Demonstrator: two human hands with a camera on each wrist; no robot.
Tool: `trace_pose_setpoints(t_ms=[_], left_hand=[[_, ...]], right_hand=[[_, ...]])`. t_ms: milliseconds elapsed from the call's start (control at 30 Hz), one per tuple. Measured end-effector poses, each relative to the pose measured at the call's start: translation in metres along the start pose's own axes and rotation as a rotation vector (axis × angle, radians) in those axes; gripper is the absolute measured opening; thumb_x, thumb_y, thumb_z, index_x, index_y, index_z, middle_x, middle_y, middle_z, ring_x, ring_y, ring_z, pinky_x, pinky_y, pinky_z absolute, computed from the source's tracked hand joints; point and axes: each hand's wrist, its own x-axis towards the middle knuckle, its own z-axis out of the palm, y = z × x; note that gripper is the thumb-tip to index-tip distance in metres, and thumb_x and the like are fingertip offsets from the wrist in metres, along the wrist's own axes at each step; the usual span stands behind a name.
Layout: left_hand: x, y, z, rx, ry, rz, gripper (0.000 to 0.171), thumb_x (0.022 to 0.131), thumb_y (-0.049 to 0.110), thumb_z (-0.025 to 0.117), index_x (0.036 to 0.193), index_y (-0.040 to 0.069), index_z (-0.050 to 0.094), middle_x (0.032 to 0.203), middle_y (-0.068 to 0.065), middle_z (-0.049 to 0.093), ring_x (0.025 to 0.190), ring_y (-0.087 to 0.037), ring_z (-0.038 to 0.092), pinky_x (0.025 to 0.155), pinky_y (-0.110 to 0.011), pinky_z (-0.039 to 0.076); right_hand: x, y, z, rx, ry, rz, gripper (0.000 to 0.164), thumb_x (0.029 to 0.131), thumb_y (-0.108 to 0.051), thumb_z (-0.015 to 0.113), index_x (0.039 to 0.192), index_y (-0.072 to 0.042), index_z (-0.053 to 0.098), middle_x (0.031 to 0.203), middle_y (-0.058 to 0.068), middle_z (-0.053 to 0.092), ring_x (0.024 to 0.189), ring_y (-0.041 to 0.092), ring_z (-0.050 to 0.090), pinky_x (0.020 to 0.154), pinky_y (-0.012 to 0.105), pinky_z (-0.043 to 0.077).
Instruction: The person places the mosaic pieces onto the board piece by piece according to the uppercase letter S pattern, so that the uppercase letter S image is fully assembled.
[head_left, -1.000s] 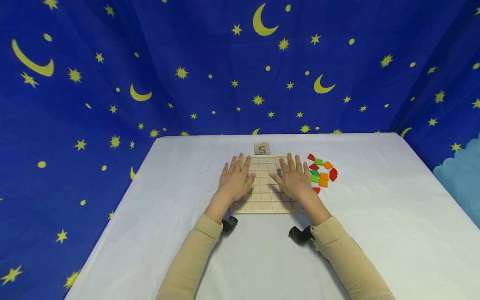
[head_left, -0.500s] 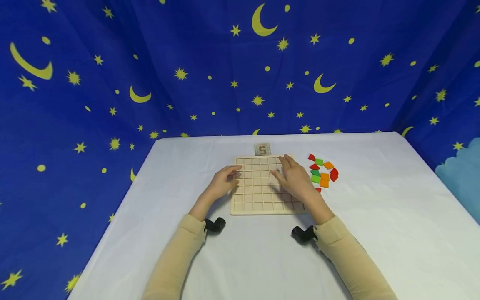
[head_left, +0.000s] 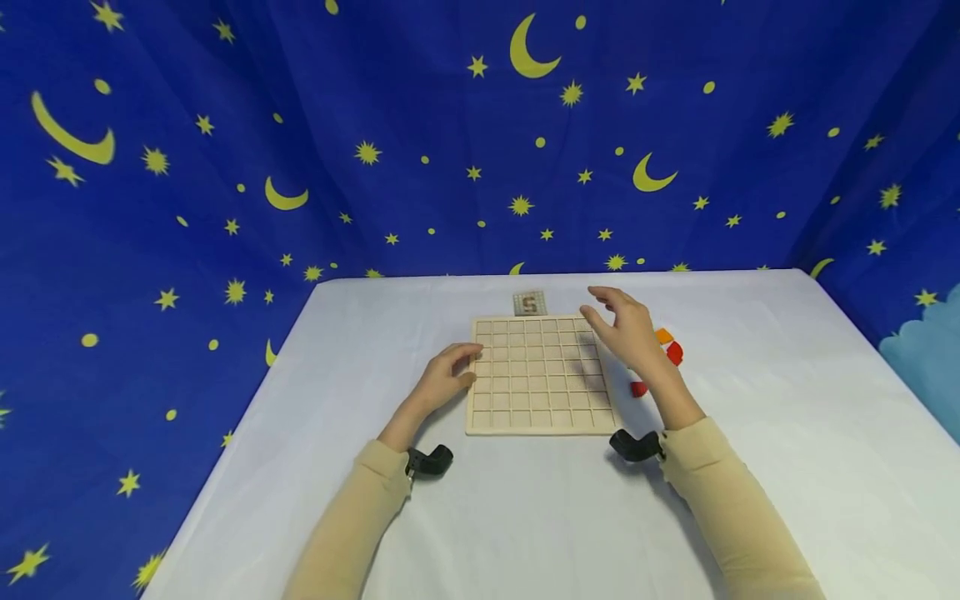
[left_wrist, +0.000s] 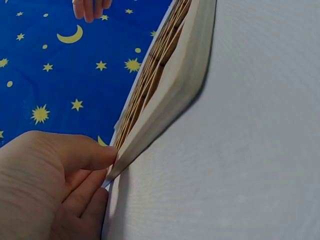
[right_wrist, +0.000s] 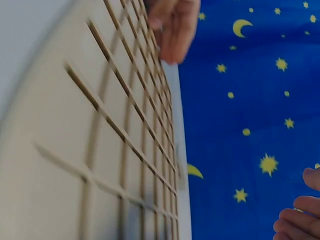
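Note:
A light wooden grid board (head_left: 537,375) lies flat on the white table, its cells bare. My left hand (head_left: 438,380) is at the board's left edge in the head view, thumb and fingertips against the rim. The left wrist view has that thumb (left_wrist: 102,156) touching the rim, the other fingers bent below it. Raised over the board's right side, my right hand (head_left: 630,332) holds nothing, its fingers loosely bent and thumb apart. It hides most of the coloured tiles; red tiles (head_left: 675,353) and an orange tile (head_left: 663,336) show beside it.
A small patterned card (head_left: 530,303) with a brown figure stands behind the board's far edge. Another red piece (head_left: 639,389) lies right of the board. Black wrist mounts (head_left: 429,461) stick out from both cuffs. A blue star-and-moon cloth (head_left: 450,125) hangs around the table.
Both hands were spread over the board. The left hand has moved left to the board's left edge and bent its fingers; the right has moved right and lifted toward the coloured tiles.

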Motion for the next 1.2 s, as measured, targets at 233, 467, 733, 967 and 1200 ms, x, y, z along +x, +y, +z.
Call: trace_pose_setpoints(t_ms=[233, 467, 733, 967, 1200], left_hand=[[-0.002, -0.001, 0.000, -0.004, 0.016, 0.004, 0.047, 0.082, -0.010, 0.062, 0.128, -0.001, 0.055, 0.129, -0.015, 0.053, 0.123, -0.027, 0.048, 0.106, -0.026, 0.037], [-0.003, -0.001, -0.001, -0.004, 0.015, 0.001, 0.047, 0.082, -0.010, 0.063, 0.128, -0.002, 0.055, 0.128, -0.015, 0.053, 0.122, -0.028, 0.048, 0.105, -0.027, 0.037], [-0.003, -0.002, 0.000, 0.007, 0.000, -0.002, 0.047, 0.083, -0.007, 0.063, 0.129, 0.000, 0.055, 0.130, -0.014, 0.052, 0.123, -0.026, 0.047, 0.105, -0.026, 0.037], [-0.004, -0.001, -0.001, -0.006, -0.006, -0.002, 0.046, 0.084, -0.007, 0.062, 0.129, 0.000, 0.054, 0.130, -0.014, 0.052, 0.123, -0.027, 0.048, 0.105, -0.028, 0.037], [-0.003, 0.000, -0.001, -0.010, -0.002, -0.018, 0.046, 0.084, -0.006, 0.063, 0.129, 0.001, 0.055, 0.130, -0.013, 0.053, 0.123, -0.026, 0.048, 0.106, -0.028, 0.037]], right_hand=[[0.011, 0.024, -0.022, 0.026, -0.011, 0.079, 0.044, 0.093, -0.022, 0.061, 0.126, 0.006, 0.054, 0.124, 0.024, 0.055, 0.111, 0.039, 0.054, 0.095, 0.051, 0.046], [0.009, 0.059, -0.028, 0.045, -0.027, 0.134, 0.045, 0.093, -0.025, 0.062, 0.127, 0.003, 0.054, 0.124, 0.022, 0.056, 0.113, 0.037, 0.053, 0.098, 0.050, 0.044], [0.006, 0.101, -0.021, 0.117, 0.040, 0.244, 0.053, 0.089, -0.041, 0.064, 0.127, -0.005, 0.057, 0.121, 0.014, 0.060, 0.110, 0.029, 0.057, 0.097, 0.040, 0.046], [0.007, 0.144, -0.009, 0.089, 0.056, 0.289, 0.057, 0.087, -0.048, 0.061, 0.130, -0.011, 0.056, 0.121, 0.010, 0.060, 0.108, 0.025, 0.057, 0.095, 0.034, 0.048], [0.006, 0.156, -0.005, 0.095, 0.027, 0.333, 0.055, 0.088, -0.045, 0.063, 0.131, -0.012, 0.056, 0.121, 0.011, 0.060, 0.108, 0.027, 0.057, 0.095, 0.039, 0.049]])
